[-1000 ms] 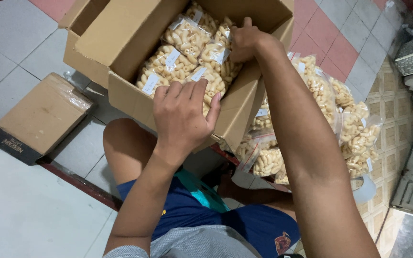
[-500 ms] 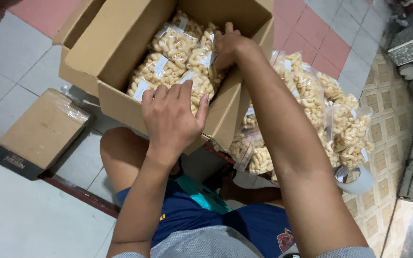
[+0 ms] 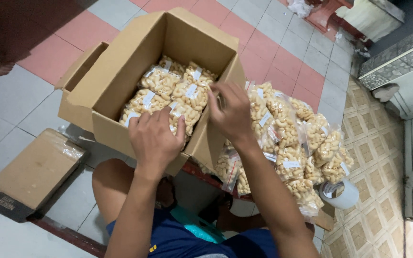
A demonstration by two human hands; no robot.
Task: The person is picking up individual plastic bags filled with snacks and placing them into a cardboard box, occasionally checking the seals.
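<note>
An open cardboard box (image 3: 115, 88) stands on the tiled floor in front of me, holding several clear bags of pale tube-shaped snacks (image 3: 170, 93) with small white labels. My left hand (image 3: 155, 138) rests over the box's near wall, fingers pressing on the nearest bag inside. My right hand (image 3: 232, 112) hovers at the box's right wall, fingers curled, above the rim; I cannot see anything held in it. A loose pile of the same snack bags (image 3: 292, 138) lies to the right of the box.
A flat cardboard package (image 3: 32, 174) lies on the floor at the left. A roll of clear tape (image 3: 340, 193) sits beside the pile at the right. My bent knee (image 3: 113, 184) is under the box's near side. A step and patterned tiles run along the right.
The view has swung so the box sits further left. My right hand has drawn back out of the box to its right wall. My left hand stays on the near bags.
</note>
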